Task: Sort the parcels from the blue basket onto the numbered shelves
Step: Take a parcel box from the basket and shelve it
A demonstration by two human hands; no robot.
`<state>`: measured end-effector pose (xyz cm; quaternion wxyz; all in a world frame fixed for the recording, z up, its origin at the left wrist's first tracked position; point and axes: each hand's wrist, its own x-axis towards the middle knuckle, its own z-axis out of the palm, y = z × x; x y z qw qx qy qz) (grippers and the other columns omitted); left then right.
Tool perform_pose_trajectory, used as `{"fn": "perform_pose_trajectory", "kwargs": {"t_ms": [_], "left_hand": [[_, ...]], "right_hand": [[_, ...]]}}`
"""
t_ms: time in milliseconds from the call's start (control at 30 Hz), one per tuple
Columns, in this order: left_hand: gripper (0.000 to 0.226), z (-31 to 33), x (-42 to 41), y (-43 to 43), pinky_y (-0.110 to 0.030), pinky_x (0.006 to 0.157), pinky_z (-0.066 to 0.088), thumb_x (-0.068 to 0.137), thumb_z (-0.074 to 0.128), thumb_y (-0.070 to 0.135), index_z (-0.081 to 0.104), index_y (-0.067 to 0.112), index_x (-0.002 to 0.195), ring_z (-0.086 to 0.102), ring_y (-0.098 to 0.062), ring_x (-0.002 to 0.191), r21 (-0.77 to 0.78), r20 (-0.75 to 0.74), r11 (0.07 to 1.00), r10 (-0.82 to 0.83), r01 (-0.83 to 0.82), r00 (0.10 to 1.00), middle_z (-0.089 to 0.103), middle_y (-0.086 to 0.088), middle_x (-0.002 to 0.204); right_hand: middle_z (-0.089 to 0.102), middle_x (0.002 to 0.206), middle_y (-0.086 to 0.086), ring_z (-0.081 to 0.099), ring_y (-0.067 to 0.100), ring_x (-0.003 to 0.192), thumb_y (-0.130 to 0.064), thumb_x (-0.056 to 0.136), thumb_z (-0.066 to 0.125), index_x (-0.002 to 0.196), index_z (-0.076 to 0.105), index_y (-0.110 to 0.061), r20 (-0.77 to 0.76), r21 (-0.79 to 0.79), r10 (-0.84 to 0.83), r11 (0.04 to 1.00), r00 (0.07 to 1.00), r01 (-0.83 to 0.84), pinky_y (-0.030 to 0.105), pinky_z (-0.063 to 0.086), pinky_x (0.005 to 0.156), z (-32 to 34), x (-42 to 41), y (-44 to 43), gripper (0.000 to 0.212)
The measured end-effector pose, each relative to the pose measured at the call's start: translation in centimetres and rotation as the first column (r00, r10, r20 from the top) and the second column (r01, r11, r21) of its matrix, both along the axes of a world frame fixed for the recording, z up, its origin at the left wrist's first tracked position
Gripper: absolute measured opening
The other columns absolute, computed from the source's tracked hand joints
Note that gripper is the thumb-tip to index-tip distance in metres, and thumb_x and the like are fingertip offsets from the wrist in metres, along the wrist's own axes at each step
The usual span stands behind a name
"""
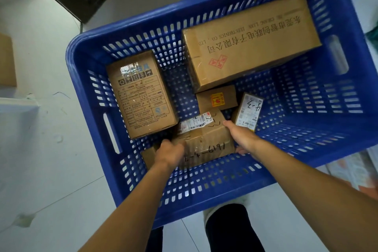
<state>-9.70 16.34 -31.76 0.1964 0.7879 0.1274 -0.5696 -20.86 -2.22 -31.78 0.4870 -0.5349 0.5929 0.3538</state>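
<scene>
Pale floor beneath a blue basket. Both forearms reach down into the basket. The left hand curls its fingers over the left edge of a taped parcel by the near wall. The right hand clasps the parcel's right side, thumb on top. The parcel lies between the hands, with a large carton beyond.

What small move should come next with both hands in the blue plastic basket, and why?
Probably lift the taped brown cardboard parcel with handwritten numbers straight up: the left hand and right hand grip its two sides, and a tall printed cardboard box crowds its left.
</scene>
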Motion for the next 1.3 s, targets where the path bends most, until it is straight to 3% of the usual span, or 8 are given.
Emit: {"fn": "perform_pose_trajectory", "kwargs": {"t_ms": [233,367,567,733,867,967,1133,1300], "left_hand": [[0.049,4.2,-0.7,-0.5,-0.045,0.101,0.048,0.096,0.051,0.050,0.056,0.012,0.127,0.060,-0.022,0.105,-0.071,-0.043,0.987,0.144,-0.146,0.989,0.065,-0.004,0.113],[0.023,10.1,-0.8,-1.0,-0.040,0.098,0.050,0.098,0.054,0.039,0.060,0.018,0.106,0.061,-0.016,0.098,-0.147,-0.085,0.975,0.154,-0.166,0.984,0.068,-0.002,0.106],[0.019,20.4,0.0,-1.9,-0.042,0.098,0.052,0.099,0.051,0.029,0.059,0.022,0.115,0.063,-0.019,0.103,-0.251,-0.043,0.943,0.213,-0.217,0.976,0.067,0.000,0.108],[0.017,30.6,2.2,-1.4,-0.040,0.077,0.051,0.095,0.050,0.028,0.064,0.023,0.104,0.063,-0.023,0.091,-0.294,-0.008,0.927,0.241,-0.233,0.970,0.070,-0.008,0.107],[0.016,41.2,4.3,-1.0,-0.046,0.091,0.055,0.100,0.049,0.017,0.065,0.016,0.100,0.067,-0.031,0.103,-0.356,0.010,0.924,0.153,-0.140,0.988,0.072,-0.011,0.104],[0.019,48.8,5.2,-1.5,-0.048,0.092,0.055,0.099,0.050,0.015,0.068,0.009,0.099,0.071,-0.033,0.096,-0.396,0.003,0.917,0.057,-0.051,0.998,0.075,-0.017,0.098],[0.018,60.1,5.4,-3.3,-0.027,0.053,0.048,0.097,0.056,0.017,0.070,0.008,0.089,0.059,-0.016,0.057,-0.510,0.003,0.856,-0.101,0.089,0.995,0.067,-0.006,0.067],[0.027,69.8,3.6,-3.2,-0.041,0.091,0.055,0.100,0.054,0.031,0.070,0.013,0.110,0.068,-0.023,0.082,-0.638,0.045,0.742,-0.233,0.208,0.971,0.074,-0.007,0.094]], "right_hand": [[0.059,0.097,0.001,0.055,0.020,0.091,-0.064,0.096,0.035,0.088,0.054,-0.029,0.047,-0.032,-0.055,0.998,0.997,0.056,0.039,0.048,0.092,5.5,-0.8,-1.1,0.041],[0.059,0.099,-0.002,0.060,0.026,0.100,-0.069,0.091,0.037,0.100,0.058,-0.031,0.043,-0.061,-0.041,0.997,0.998,0.044,0.038,0.046,0.085,11.9,-0.5,-2.8,0.044],[0.066,0.102,0.001,0.064,0.024,0.097,-0.068,0.088,0.041,0.101,0.064,-0.030,0.121,-0.169,-0.166,0.968,0.979,0.185,0.039,0.047,0.085,22.6,-0.6,-3.8,0.047],[0.067,0.104,-0.002,0.062,0.017,0.092,-0.057,0.095,0.041,0.098,0.065,-0.032,0.234,-0.222,-0.320,0.902,0.918,0.371,0.031,0.041,0.069,34.0,-1.0,-0.6,0.035],[0.063,0.113,-0.004,0.059,0.019,0.107,-0.058,0.096,0.042,0.089,0.058,-0.041,0.322,-0.257,-0.426,0.820,0.846,0.511,0.037,0.040,0.090,44.8,-2.1,2.5,0.025],[0.055,0.109,-0.006,0.052,0.019,0.109,-0.057,0.098,0.043,0.090,0.052,-0.040,0.420,-0.289,-0.503,0.714,0.755,0.637,0.042,0.039,0.100,52.7,-3.1,4.3,0.021],[0.058,0.133,0.002,0.053,0.022,0.117,-0.058,0.098,0.040,0.125,0.058,-0.031,0.543,-0.351,-0.511,0.583,0.666,0.733,0.045,0.042,0.108,64.0,-5.2,6.7,0.042],[0.055,0.125,0.003,0.053,0.026,0.118,-0.059,0.097,0.043,0.114,0.054,-0.030,0.649,-0.408,-0.451,0.474,0.613,0.781,0.049,0.043,0.107,73.8,-8.8,7.7,0.035]]}}
